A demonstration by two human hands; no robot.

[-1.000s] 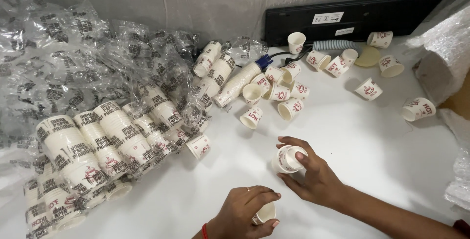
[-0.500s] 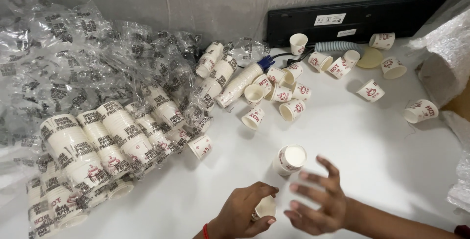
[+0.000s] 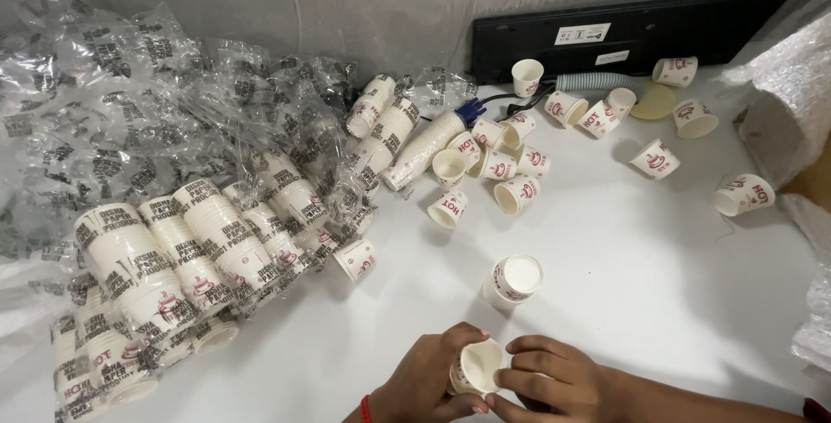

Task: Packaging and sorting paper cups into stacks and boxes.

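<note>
Left hand (image 3: 424, 380) gripping small paper cup (image 3: 478, 368) — right hand (image 3: 554, 380) pinching its rim; upturned cup (image 3: 512, 282) standing just beyond.

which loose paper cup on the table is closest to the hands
The upside-down cup standing alone just beyond the hands, flat white base facing up. The other loose cups lie scattered farther back near the black keyboard.

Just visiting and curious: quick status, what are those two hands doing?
Left hand and right hand both grip one paper cup. Upturned cup stands just beyond. Nothing in between.
</note>
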